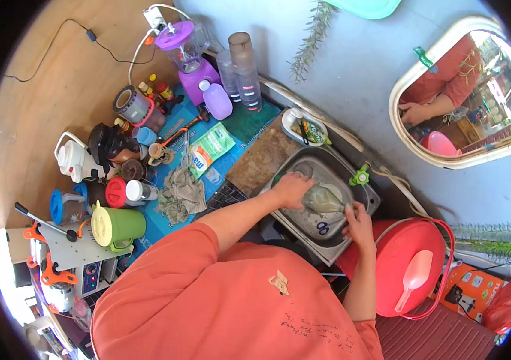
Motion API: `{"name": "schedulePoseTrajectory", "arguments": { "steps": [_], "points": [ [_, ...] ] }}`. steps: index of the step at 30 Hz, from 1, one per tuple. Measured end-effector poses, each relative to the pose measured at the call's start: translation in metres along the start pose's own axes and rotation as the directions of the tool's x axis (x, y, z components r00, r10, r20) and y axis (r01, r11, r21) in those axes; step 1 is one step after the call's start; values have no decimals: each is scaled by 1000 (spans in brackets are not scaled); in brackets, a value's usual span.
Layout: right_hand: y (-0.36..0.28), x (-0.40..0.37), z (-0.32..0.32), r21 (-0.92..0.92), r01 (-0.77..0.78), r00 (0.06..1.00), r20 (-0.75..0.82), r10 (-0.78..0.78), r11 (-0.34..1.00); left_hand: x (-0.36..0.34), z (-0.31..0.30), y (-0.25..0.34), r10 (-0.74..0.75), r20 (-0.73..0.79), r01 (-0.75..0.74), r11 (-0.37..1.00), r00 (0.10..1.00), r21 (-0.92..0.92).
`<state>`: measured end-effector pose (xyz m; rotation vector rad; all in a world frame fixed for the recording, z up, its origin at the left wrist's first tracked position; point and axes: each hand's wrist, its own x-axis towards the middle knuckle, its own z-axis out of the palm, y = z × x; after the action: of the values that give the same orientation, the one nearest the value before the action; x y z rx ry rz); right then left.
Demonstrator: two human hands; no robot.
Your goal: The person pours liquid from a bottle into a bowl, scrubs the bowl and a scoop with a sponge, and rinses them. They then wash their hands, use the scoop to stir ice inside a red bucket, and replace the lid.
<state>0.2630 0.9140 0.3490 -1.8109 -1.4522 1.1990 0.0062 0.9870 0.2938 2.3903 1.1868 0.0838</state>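
A translucent plastic bag (323, 199) with greenish contents is stretched between my hands over the metal sink (335, 257). My right hand (359, 225) pinches the bag's narrow end near the sink's right rim. At the wider end, my left hand (291, 189) has its fingers curled down against the bag; part of its grip is hidden. Below the bag, dark-handled scissors (323, 228) lie on the sink floor. The sink's green tap (360, 174) is behind my right hand.
A white dish (297, 116) stands behind the sink. Right of it sits a red lidded container (387, 273) with a pink scoop (416, 276) on top. Leftward are a crumpled cloth (182, 193), a green jug (120, 227), a purple blender (197, 81) and stacked cups (243, 69).
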Motion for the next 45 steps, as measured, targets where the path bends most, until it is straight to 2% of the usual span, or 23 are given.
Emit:
{"name": "schedulePoseTrajectory", "arguments": {
  "steps": [1,2,3,4,5,6,8,9,10,11,12,13,15,17,19,21,22,24,27,31,34,36,45],
  "points": [
    [-12,-2,-6,-55,-171,983,52,174,984,1,4,-1,-1,-6,1,1000,1000,7],
    [12,10,-10,-83,-270,947,158,281,959,2,9,-2,25,-36,-25,1000,999,5],
    [16,11,-7,-80,-268,948,156,277,960,1,6,0,51,-65,-51,999,997,3],
    [20,12,-6,-90,-197,972,114,207,976,3,4,1,54,-65,-54,999,996,6],
    [24,11,-6,-105,-128,988,73,136,986,5,2,2,15,0,-15,999,1000,-29],
    [23,9,-7,-104,-130,988,72,138,986,5,0,3,-22,68,26,998,997,-62],
    [20,5,-10,-90,39,997,77,-32,995,7,4,-4,-8,109,20,994,994,-105],
    [22,4,-12,-88,37,997,76,-30,995,8,9,-9,7,148,15,989,989,-148],
    [24,5,-15,-215,306,952,51,-302,927,10,14,-15,7,149,15,989,989,-147],
    [26,5,-19,-340,536,832,60,-551,772,11,18,-20,22,182,7,988,983,-157],
    [28,5,-23,-339,534,834,58,-549,774,10,17,-23,38,217,-1,986,975,-169],
    [30,5,-28,-362,534,818,-9,-576,764,8,16,-27,42,222,-4,985,974,-170],
    [35,2,-36,-397,502,811,-93,-578,768,6,15,-32,2,220,17,996,975,-85],
    [39,2,-47,-477,483,754,-198,-626,734,3,12,-29,-126,195,125,992,973,19],
    [41,-8,-49,-346,379,840,-262,-476,858,4,10,-25,-197,180,184,979,964,83],
    [41,-15,-45,-271,333,878,-261,-402,903,5,2,-17,-260,185,235,961,948,147],
    [45,-19,-42,-268,335,877,-261,-403,903,7,0,-12,-227,203,198,968,953,151],
    [48,-26,-34,-239,316,894,-248,-372,918,7,-2,-6,-307,157,265,933,938,242],
    [60,-33,-23,-239,282,905,-255,-341,929,12,1,-1,-339,141,282,905,930,319],
    [73,-39,-12,-157,233,937,-227,-264,960,15,4,4,-335,90,288,896,938,338],
    [76,-44,-10,-158,238,933,-238,-271,958,21,4,6,-360,90,302,874,929,380],
    [78,-47,-8,-155,234,933,-240,-267,960,24,8,4,-345,35,307,871,938,384],
    [97,-51,0,-113,209,937,-261,-232,971,31,0,22,-353,38,295,833,935,467]
  ]
}}
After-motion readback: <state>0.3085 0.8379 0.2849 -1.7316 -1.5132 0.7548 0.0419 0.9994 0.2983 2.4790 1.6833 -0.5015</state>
